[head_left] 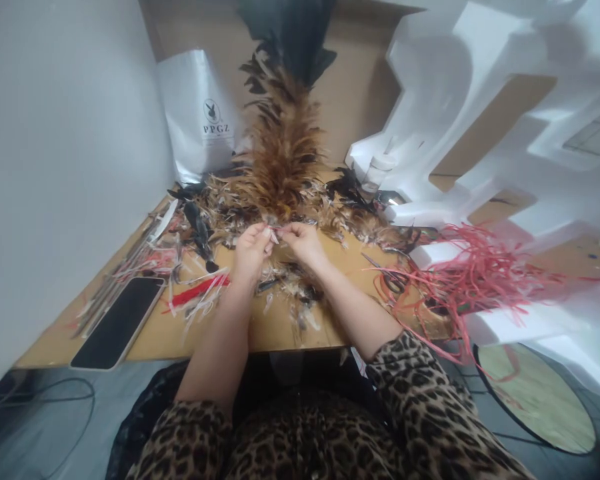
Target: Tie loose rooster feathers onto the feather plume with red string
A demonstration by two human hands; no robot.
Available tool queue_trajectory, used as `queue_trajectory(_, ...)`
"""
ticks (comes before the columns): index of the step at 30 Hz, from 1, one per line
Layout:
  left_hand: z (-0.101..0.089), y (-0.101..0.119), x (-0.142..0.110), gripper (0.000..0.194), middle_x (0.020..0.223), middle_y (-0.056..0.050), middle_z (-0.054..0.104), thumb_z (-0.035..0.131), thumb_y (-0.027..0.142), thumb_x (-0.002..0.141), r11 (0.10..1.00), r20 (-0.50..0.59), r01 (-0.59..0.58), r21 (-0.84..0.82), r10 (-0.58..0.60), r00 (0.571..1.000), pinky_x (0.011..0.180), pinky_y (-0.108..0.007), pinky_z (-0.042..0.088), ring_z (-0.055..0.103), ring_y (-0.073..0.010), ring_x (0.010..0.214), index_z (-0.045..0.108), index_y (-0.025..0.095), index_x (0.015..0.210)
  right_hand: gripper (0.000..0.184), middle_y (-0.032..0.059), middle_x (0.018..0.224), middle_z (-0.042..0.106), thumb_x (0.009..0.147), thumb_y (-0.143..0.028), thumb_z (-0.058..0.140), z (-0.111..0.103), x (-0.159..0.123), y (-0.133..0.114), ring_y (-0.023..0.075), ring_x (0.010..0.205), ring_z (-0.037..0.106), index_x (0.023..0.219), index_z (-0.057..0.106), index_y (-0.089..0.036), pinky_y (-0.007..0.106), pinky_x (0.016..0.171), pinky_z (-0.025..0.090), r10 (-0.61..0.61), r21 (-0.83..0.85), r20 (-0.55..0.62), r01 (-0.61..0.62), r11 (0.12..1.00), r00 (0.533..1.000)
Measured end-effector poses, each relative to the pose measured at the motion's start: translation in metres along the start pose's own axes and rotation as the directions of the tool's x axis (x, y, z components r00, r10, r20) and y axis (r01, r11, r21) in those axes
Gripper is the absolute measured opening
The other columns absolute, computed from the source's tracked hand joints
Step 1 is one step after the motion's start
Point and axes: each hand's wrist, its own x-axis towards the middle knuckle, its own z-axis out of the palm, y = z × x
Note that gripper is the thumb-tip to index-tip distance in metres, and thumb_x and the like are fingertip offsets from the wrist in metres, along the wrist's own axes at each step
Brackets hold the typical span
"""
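Observation:
My left hand (254, 248) is closed in a pinch at the middle of the table. Close beside it, my right hand (300, 241) pinches too, and a thin reddish strip (275, 230) with a whitish end runs between the fingertips. Just beyond the hands stands a tall plume of brown feathers (283, 147) with dark feathers (290, 40) at its top. Whether the strip touches the plume's base, I cannot tell. Loose feathers (295, 283) lie under the hands, and black feathers (199, 230) lie left of them.
At left lie a phone (120, 323), thin sticks (113, 280) and a red feather piece (197, 291). Scissors (393, 280) and tangled red strips (485, 280) are at right, by white foam pieces (430, 133). A white bag (195, 120) stands behind; a round stool (540, 393) is lower right.

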Motion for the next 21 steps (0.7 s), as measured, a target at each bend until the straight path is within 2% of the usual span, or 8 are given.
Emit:
queue_trajectory(4, 0.001, -0.007, 0.001, 0.033, 0.057, 0.002, 0.059, 0.077, 0.034, 0.064, 0.992, -0.051, -0.069, 0.104, 0.075, 0.996, 0.037, -0.015, 0.026, 0.040, -0.0033, 0.039, 0.057, 0.015, 0.082, 0.019, 0.0004, 0.063, 0.063, 0.071, -0.033, 0.062, 0.005, -0.004, 0.007, 0.0108, 0.058, 0.052, 0.069, 0.067, -0.014, 0.024, 0.061, 0.041, -0.074, 0.094, -0.084, 0.082, 0.992, 0.994)
queue_trajectory(8, 0.001, -0.011, 0.001, 0.036, 0.057, 0.001, 0.060, 0.078, 0.035, 0.062, 0.981, -0.114, -0.114, 0.154, 0.132, 0.985, 0.041, -0.015, 0.031, 0.046, -0.0043, 0.043, 0.058, 0.014, 0.083, 0.022, 0.0017, 0.065, 0.064, 0.073, -0.035, 0.060, 0.013, -0.010, 0.011, 0.0119, 0.061, 0.054, 0.070, 0.067, -0.015, 0.024, 0.064, 0.043, -0.142, 0.115, -0.138, 0.158, 0.981, 0.980)
queue_trajectory(12, 0.003, -0.010, 0.000, 0.036, 0.057, 0.002, 0.060, 0.078, 0.034, 0.061, 0.974, -0.170, -0.141, 0.177, 0.171, 0.971, 0.044, -0.016, 0.034, 0.047, -0.0047, 0.045, 0.059, 0.014, 0.083, 0.022, 0.0015, 0.064, 0.063, 0.075, -0.035, 0.058, 0.016, -0.015, 0.010, 0.0117, 0.061, 0.054, 0.070, 0.066, -0.015, 0.023, 0.062, 0.043, -0.184, 0.091, -0.108, 0.194, 0.977, 0.977)
queue_trajectory(17, 0.005, -0.008, -0.003, 0.033, 0.057, 0.003, 0.058, 0.077, 0.032, 0.062, 0.967, -0.186, -0.145, 0.208, 0.184, 0.965, 0.048, -0.018, 0.038, 0.049, -0.0055, 0.047, 0.060, 0.014, 0.083, 0.022, 0.0007, 0.066, 0.063, 0.077, -0.035, 0.057, 0.015, -0.021, 0.010, 0.0108, 0.059, 0.052, 0.072, 0.065, -0.016, 0.023, 0.060, 0.042, -0.223, 0.069, -0.097, 0.230, 0.971, 0.970)
queue_trajectory(21, 0.004, -0.010, -0.004, 0.026, 0.065, 0.000, 0.061, 0.074, 0.028, 0.066, 0.945, -0.204, -0.176, 0.275, 0.236, 0.950, 0.057, -0.019, 0.044, 0.056, -0.0086, 0.059, 0.061, 0.015, 0.085, 0.023, 0.0009, 0.068, 0.063, 0.079, -0.036, 0.055, 0.016, -0.023, 0.008, 0.0111, 0.062, 0.052, 0.075, 0.066, -0.017, 0.023, 0.063, 0.042, -0.245, -0.003, -0.080, 0.245, 0.969, 0.966)
